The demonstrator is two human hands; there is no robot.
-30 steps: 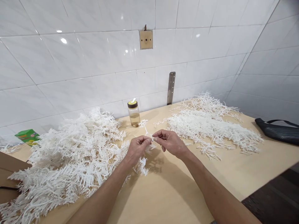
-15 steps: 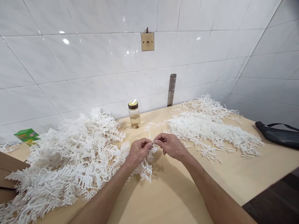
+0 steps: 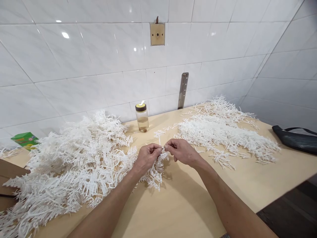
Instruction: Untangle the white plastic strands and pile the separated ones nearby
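My left hand (image 3: 148, 157) is closed in a pinch, thumb against forefinger, on a thin white branched plastic strand (image 3: 159, 138) that shows just beyond the fingertips. Close by on the right, my right hand (image 3: 182, 152) pinches at nearly the same spot, its fingertips almost meeting the left ones. What lies between the right fingertips is too small to make out. Under and beside my left hand spreads a large heap of white branched plastic strands (image 3: 74, 168). A flatter heap of similar white strands (image 3: 218, 132) lies beyond my right hand.
A clear bottle (image 3: 143, 120) with a dark and yellow lid stands near the tiled wall. A perforated metal strip (image 3: 183, 91) leans behind it to the right. A green box (image 3: 24, 140) and a brown carton (image 3: 12, 177) are at far left, a black bag (image 3: 296, 140) at far right.
The view has tilted slightly downward. My hands stay pinched together, with a slightly wider gap between their fingertips.
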